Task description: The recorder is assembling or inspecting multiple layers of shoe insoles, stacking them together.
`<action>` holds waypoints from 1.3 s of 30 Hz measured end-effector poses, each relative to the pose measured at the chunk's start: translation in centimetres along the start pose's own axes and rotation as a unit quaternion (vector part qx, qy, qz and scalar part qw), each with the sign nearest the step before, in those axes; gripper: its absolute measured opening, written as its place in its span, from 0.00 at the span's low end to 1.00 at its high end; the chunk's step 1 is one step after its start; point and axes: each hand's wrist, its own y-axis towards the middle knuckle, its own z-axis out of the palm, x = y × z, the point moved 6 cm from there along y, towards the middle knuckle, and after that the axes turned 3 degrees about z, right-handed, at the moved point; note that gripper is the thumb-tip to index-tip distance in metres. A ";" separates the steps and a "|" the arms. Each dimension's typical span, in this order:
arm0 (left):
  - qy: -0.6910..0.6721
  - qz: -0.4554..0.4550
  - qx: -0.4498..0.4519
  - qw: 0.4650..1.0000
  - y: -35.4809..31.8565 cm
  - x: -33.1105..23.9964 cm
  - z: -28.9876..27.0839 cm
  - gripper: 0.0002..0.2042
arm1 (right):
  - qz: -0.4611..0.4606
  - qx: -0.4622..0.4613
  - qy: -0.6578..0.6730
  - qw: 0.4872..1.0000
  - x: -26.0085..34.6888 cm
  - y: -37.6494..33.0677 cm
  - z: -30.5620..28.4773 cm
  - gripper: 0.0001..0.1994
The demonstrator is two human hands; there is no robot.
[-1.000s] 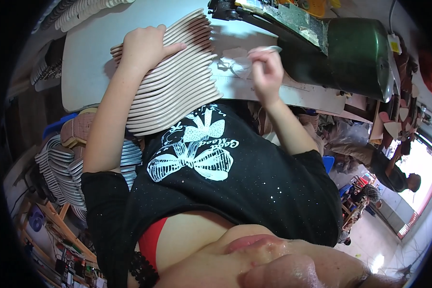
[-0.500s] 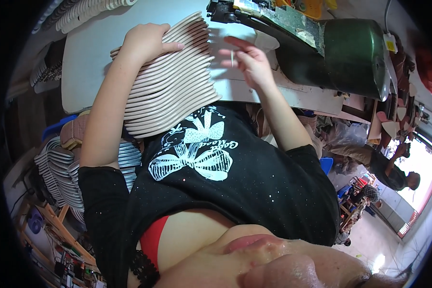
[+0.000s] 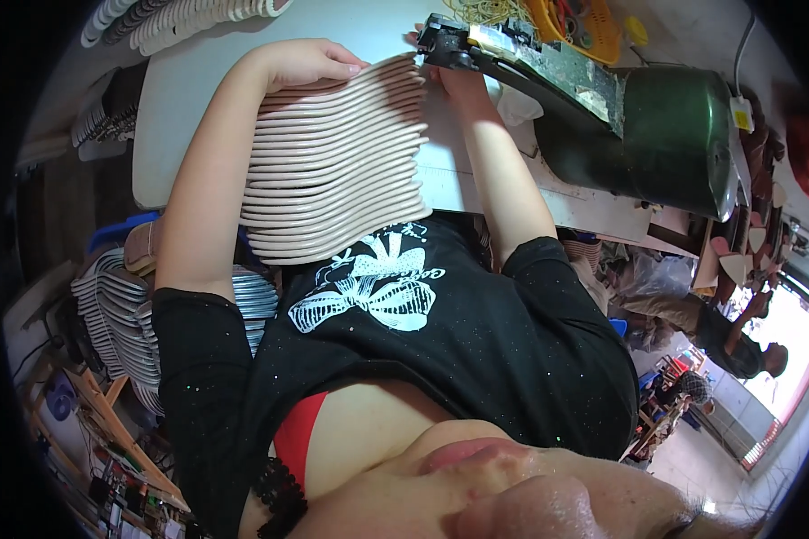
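Observation:
A tall stack of beige, wavy-edged shoe insoles (image 3: 333,162) lies on the white table, its near end against my black shirt. My left hand (image 3: 310,65) rests over the stack's far left end, fingers bent round it and the thumb along the top piece. Beyond the stack's far right corner, my right hand (image 3: 442,79) reaches in behind the dark head of a machine (image 3: 449,42). That head covers most of its fingers, so their grip and anything in them stay hidden.
The machine's green body (image 3: 674,144) stands at the right. Past its arm are thin yellowish bands (image 3: 484,11) and an orange basket (image 3: 571,27). More insoles (image 3: 207,20) line the far left of the white table (image 3: 184,117). Grey stacked pieces (image 3: 121,310) sit low at left.
My right hand has moved away from beside the stack to behind the machine head; a thin pale loop showed at its fingers before. My left hand stays on the stack, which appears slightly further right.

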 end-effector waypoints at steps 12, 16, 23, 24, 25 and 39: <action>-0.018 -0.033 -0.023 0.999 0.0 -0.3 0.6 0.18 | 0.072 0.017 0.172 0.982 -1.5 -1.6 -1.2 0.18; 0.015 -0.021 -0.038 0.999 1.3 0.4 0.1 0.18 | 0.049 0.010 -0.114 0.992 0.7 -2.7 0.2 0.14; 0.169 0.070 -0.033 0.983 1.8 -1.8 0.8 0.19 | 0.054 0.202 -0.031 0.977 2.8 -3.2 3.8 0.15; 0.166 0.109 -0.030 0.980 2.1 -1.6 1.0 0.18 | 0.070 0.205 -0.046 0.975 3.1 -3.4 4.0 0.16; 0.163 0.150 -0.024 0.975 2.0 -2.2 1.5 0.18 | 0.073 0.201 -0.055 0.975 4.7 -4.2 4.1 0.19; 0.311 0.033 -0.081 0.946 2.6 -3.0 2.0 0.21 | 0.066 0.219 -0.254 0.940 5.8 -5.6 3.4 0.36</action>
